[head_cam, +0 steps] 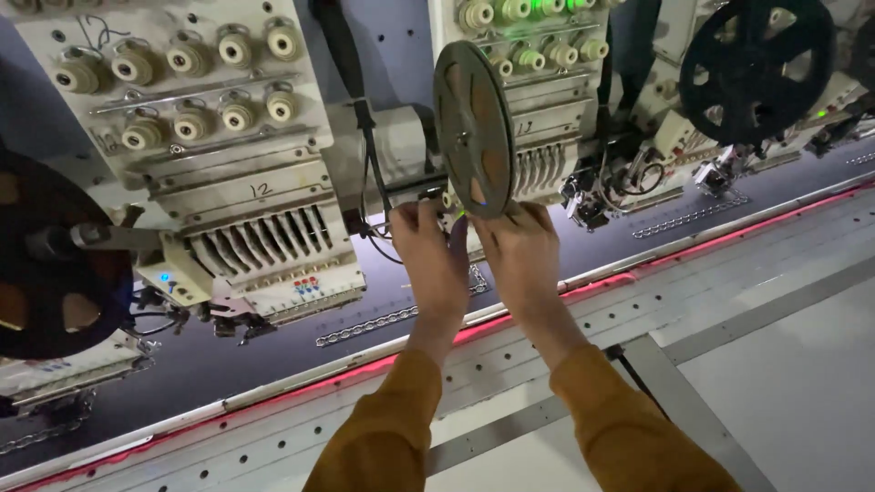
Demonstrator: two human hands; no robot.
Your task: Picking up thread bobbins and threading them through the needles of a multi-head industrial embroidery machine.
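A single head-worn camera looks down and forward along the person's two outstretched arms, tilted so the scene leans. It sits close: the hands fill the middle, with the sleeves at the bottom edge. Beyond the hands stands the embroidery machine; the pale surface lies below and to their right.

I see grey spoked reel, upright, edge-on, mounted between two embroidery heads, bottom rim just above my fingertips.
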